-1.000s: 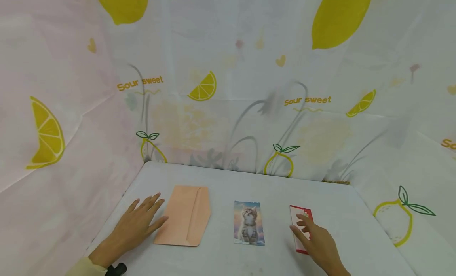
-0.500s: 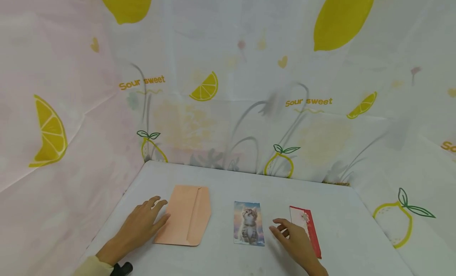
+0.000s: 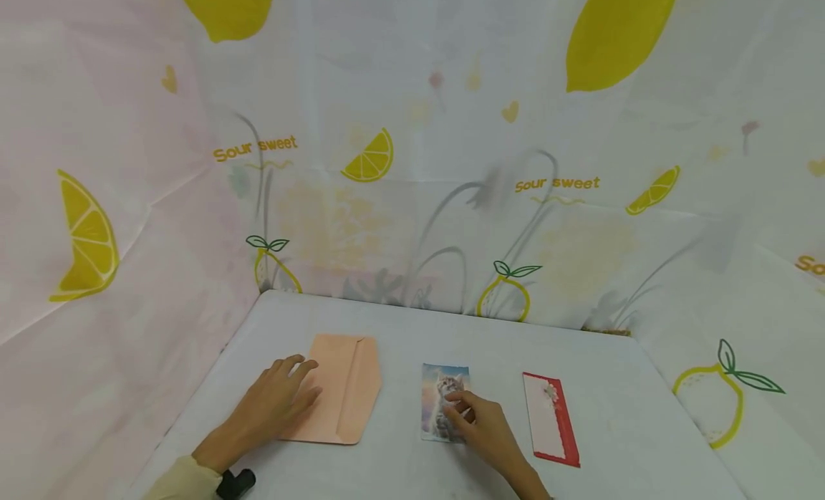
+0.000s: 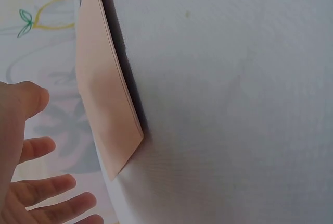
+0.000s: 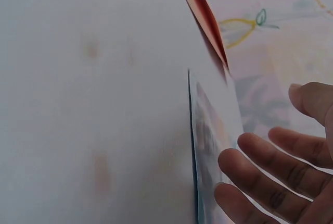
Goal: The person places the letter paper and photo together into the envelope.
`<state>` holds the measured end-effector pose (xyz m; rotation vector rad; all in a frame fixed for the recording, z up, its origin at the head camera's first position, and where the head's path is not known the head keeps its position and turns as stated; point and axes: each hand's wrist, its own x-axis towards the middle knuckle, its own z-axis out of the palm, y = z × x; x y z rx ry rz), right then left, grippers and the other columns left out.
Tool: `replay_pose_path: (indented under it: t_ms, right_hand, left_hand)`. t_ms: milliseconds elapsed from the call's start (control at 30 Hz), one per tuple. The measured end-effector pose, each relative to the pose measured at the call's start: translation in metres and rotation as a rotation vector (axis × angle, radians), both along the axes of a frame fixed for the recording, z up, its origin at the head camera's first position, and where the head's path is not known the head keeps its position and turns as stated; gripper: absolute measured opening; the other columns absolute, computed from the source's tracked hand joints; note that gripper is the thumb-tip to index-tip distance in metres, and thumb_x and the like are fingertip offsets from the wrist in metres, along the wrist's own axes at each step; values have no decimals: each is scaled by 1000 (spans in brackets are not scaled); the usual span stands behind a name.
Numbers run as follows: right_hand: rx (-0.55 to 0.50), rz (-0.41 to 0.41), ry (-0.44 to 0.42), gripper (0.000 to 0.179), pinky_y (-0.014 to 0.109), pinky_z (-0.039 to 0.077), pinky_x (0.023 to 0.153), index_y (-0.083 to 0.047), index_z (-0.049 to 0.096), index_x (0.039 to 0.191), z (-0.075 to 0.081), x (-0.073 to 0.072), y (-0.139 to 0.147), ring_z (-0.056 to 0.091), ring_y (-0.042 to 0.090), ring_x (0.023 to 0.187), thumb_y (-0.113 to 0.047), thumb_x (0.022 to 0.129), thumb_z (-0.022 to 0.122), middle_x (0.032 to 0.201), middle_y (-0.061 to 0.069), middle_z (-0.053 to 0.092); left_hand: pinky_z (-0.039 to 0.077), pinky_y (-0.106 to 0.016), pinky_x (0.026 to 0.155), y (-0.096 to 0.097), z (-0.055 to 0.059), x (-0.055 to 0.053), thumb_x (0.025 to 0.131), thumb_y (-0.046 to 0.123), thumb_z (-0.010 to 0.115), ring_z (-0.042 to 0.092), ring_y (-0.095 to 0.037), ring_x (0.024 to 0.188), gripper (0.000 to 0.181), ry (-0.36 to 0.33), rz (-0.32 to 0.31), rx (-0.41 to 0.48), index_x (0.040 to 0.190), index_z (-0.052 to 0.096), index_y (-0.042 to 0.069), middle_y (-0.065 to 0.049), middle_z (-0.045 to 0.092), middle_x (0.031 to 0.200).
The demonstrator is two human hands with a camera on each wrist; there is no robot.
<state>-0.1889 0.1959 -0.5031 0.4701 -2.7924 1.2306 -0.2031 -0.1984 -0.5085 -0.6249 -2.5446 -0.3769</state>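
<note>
In the head view a peach envelope (image 3: 354, 396) lies left of the middle of the table. My left hand (image 3: 273, 396) hangs over its left edge, fingers spread and relaxed; the left wrist view shows those fingers (image 4: 57, 185) apart from the envelope (image 4: 106, 99) with nothing between them. A card with a kitten picture (image 3: 432, 396) lies near the centre. Over its lower right part is my right hand (image 3: 486, 425), fingers loosely bent. In the right wrist view, the fingertips (image 5: 234, 159) stand close over the kitten card (image 5: 205, 130), thumb apart.
To the right lies a red-and-white card (image 3: 548, 421) with a flower at its top. The white table (image 3: 399, 328) meets a lemon-printed cloth wall (image 3: 419, 220) at the back and sides. A black strap piece (image 3: 236, 482) shows at my left wrist.
My right hand has moved left from the red-and-white card to over the kitten card, uncovering the first. My left hand has shifted slightly right, further over the envelope. The papers have not moved.
</note>
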Motion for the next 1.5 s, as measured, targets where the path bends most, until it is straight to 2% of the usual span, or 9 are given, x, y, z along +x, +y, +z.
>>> replay_pose_path:
  t_ms: [133,400,800,967,1167,1267,1500]
  right_hand:
    - [-29,61,7,35,25,51,56,-5,72,119,0,-5,-17,64,4,66,-35,102,66,89,-3,73]
    - [-41,146,4,39,24,52,57,-2,70,123,3,-16,-50,65,4,63,-34,101,68,91,0,75]
    - [-66,202,-52,37,24,50,51,-4,71,123,-2,-31,-96,62,5,55,-32,98,72,85,-1,73]
    - [-84,230,-68,37,24,51,52,-2,70,123,-1,-35,-110,64,7,55,-30,98,73,87,1,74]
    - [-36,216,-72,38,22,49,55,-4,73,122,-4,-40,-118,61,0,61,-28,93,78,84,-5,72]
    - [-11,210,-51,39,21,48,56,-4,75,121,-6,-42,-121,60,-1,63,-27,90,82,82,-6,72]
    - [28,196,-81,50,20,44,56,-4,75,122,-9,-45,-124,54,-1,60,-31,82,88,72,-11,67]
  left_hand:
    - [54,-54,78,3,-1,-1,92,29,78,64,-41,103,46,-10,-10,0,128,63,5,-21,64,119]
    - [49,-62,90,10,1,-5,96,40,72,56,-46,119,59,-171,4,21,142,57,6,-24,59,134]
    - [44,-63,94,12,-6,-9,99,55,62,51,-44,124,69,-300,-11,58,150,49,10,-21,52,142]
    - [42,-64,96,14,-6,-12,99,58,60,50,-46,127,72,-329,-12,43,151,47,11,-23,50,144]
    - [42,-64,97,17,-4,-14,99,63,56,49,-46,127,75,-350,-23,22,153,45,12,-25,48,145]
    - [41,-65,98,19,-3,-14,98,62,57,49,-47,127,75,-357,-24,16,153,45,12,-26,48,145]
    - [43,-65,96,25,-1,-13,96,63,61,49,-49,124,78,-368,-10,-38,153,45,12,-30,48,144]
